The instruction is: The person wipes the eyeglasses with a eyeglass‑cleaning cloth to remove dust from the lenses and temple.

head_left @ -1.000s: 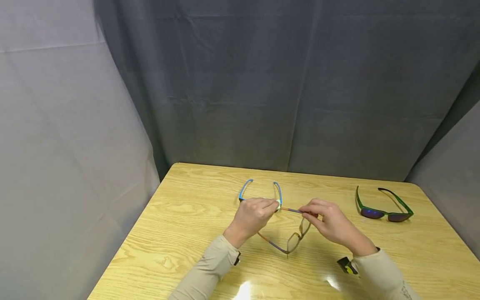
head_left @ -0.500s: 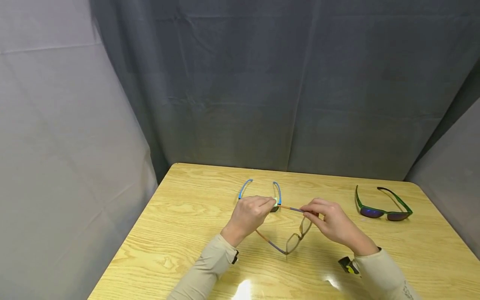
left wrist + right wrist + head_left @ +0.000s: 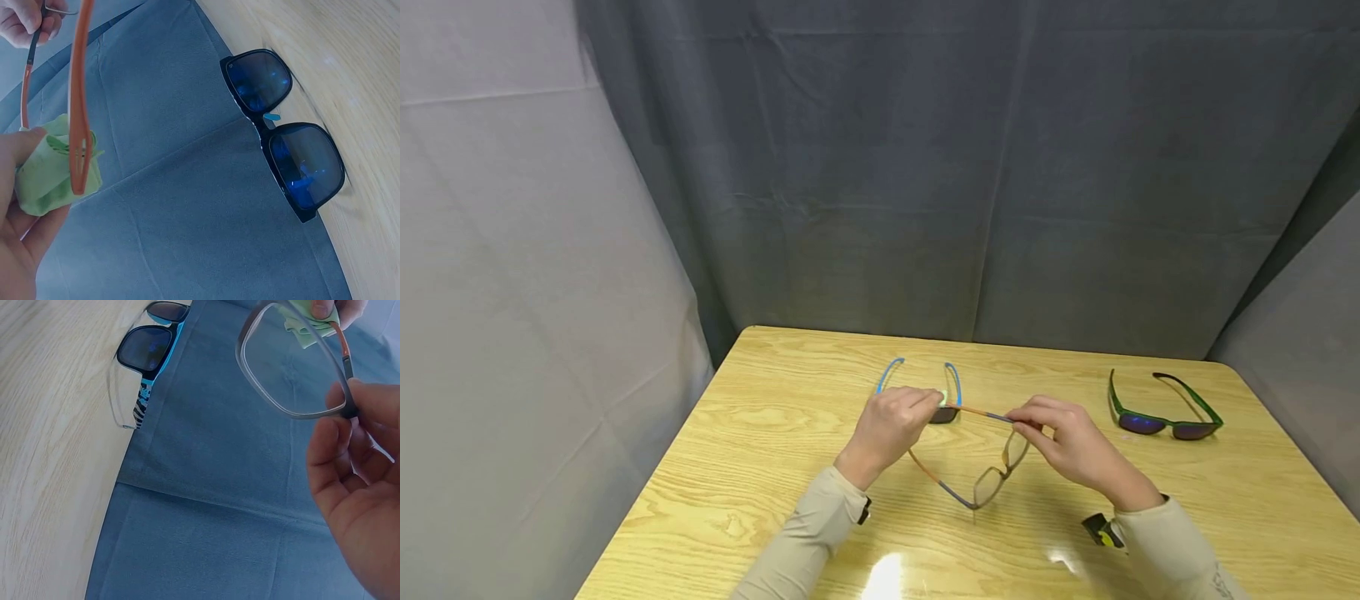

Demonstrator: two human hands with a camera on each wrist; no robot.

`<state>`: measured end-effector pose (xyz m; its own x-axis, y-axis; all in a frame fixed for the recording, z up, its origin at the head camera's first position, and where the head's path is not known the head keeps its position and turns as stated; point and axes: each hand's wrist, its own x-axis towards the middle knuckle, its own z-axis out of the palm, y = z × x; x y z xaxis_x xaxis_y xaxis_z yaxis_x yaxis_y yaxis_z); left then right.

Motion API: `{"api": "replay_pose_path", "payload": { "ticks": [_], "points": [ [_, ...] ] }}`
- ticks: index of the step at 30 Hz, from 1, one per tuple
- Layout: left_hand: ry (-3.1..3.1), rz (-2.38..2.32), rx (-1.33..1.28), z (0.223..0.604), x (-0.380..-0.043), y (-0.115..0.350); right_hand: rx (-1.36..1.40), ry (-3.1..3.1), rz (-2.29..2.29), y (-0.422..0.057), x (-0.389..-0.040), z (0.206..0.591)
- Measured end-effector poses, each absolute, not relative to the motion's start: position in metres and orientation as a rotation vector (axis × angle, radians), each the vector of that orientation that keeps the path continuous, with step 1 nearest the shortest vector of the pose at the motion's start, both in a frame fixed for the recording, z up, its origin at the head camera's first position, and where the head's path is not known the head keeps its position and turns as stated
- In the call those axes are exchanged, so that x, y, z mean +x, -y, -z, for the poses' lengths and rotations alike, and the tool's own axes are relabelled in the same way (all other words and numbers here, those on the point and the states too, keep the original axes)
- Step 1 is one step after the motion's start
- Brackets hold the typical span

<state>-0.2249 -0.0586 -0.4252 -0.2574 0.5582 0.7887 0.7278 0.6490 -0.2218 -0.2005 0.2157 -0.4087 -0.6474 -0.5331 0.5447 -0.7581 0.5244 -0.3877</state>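
Observation:
My right hand (image 3: 1078, 442) pinches a pair of eyeglasses (image 3: 961, 497) at the hinge corner of the frame. The glasses have clear lenses and arms that turn from dark blue to orange, and they hang unfolded above the table. In my left hand (image 3: 887, 429) is a pale green cloth (image 3: 50, 175), bunched between thumb and fingers around the orange end of one arm. That arm's tip is hidden in the cloth. The other orange arm (image 3: 79, 87) passes free in front of the cloth in the left wrist view. The right wrist view shows one lens rim (image 3: 287, 412) beside my fingertips.
Blue-armed sunglasses (image 3: 955, 383) with dark lenses stand unfolded on the wood-grain table (image 3: 760, 467), partly behind my left hand. Green-framed sunglasses (image 3: 1165, 422) lie at the right. Grey curtains (image 3: 850, 208) enclose the table's back and sides.
My left hand and the cloth have slid left along the arm of the glasses, baring more of its orange part. The right hand keeps its hold and has shifted slightly right.

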Motion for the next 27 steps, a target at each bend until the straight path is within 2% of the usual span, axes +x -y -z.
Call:
{"api": "replay_pose_path", "payload": {
  "ticks": [27],
  "points": [
    [1.952, 0.288, -0.934, 0.429, -0.229, 0.07, 1.077, 2.383, -0.893, -0.226, -0.202, 0.414]
  ]
}}
